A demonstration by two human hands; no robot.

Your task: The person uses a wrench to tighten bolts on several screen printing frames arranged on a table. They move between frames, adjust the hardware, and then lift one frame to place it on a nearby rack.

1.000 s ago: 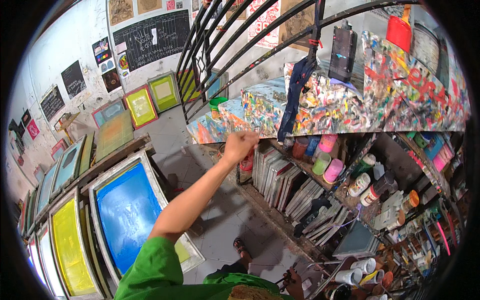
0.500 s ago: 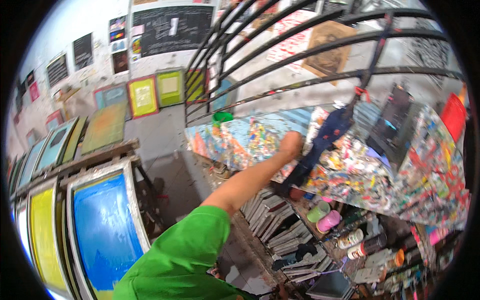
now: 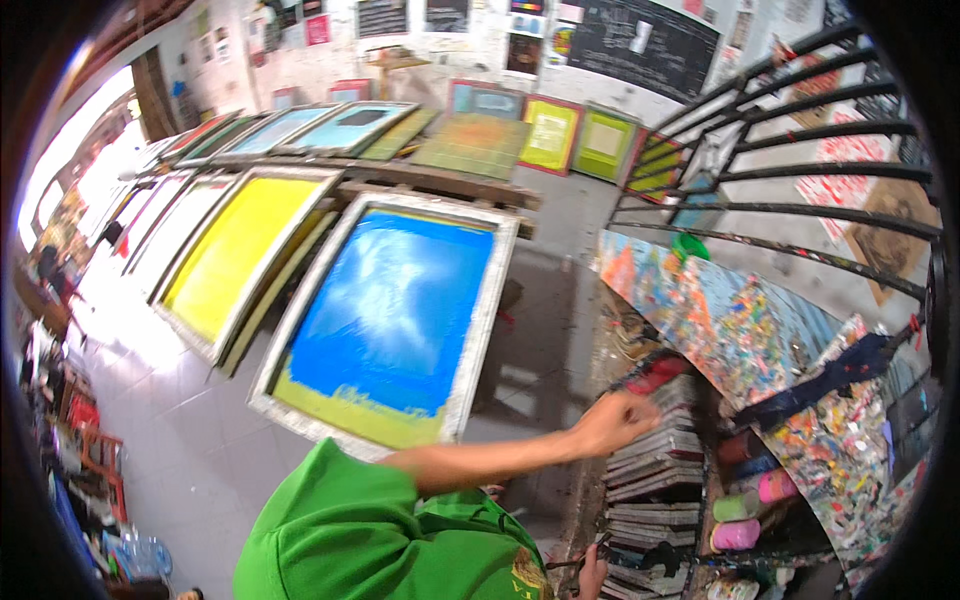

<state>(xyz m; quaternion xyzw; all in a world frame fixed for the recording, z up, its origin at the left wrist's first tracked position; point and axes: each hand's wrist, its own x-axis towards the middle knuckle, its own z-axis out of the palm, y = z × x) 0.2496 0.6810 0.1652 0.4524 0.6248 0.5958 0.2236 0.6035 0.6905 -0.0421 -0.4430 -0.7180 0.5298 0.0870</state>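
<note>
Far left of the blue panel (image 3: 395, 290), on its near side, a clear bluish water jug (image 3: 138, 555) stands on the floor, with a red stool (image 3: 103, 462) just beyond it. Directly left of the blue panel, a yellow framed screen (image 3: 245, 255) leans at a slant in a row with paler ones. Behind the blue panel, 2 light-blue screens (image 3: 345, 127) lie tilted, and right of them a greenish board (image 3: 470, 147). Beyond the blue panel to the right, 2 yellow-green frames (image 3: 550, 135) stand against the wall.

The green sleeve (image 3: 330, 530) and left forearm cross near the blue panel's bottom edge. Right of that edge, the left hand (image 3: 618, 422) appears curled in front of stacked frames (image 3: 650, 470); blur means I cannot tell whether it grips anything. The right hand (image 3: 592, 575), right of the blue panel and nearer the body, grips a dark thin object (image 3: 577, 563).

Farther right of the blue panel, the paint-spattered worktop (image 3: 790, 300) overhangs the stacked frames and 2 pink jars (image 3: 737, 536). A green cup (image 3: 688, 246) stands at its far end, a dark cloth (image 3: 825, 385) lies across it, and a black railing (image 3: 820, 172) bars its wall side.

Compared with 0.5 s ago, the view is turned left, bringing the blue panel nearer the middle, and the left hand is off the worktop.
</note>
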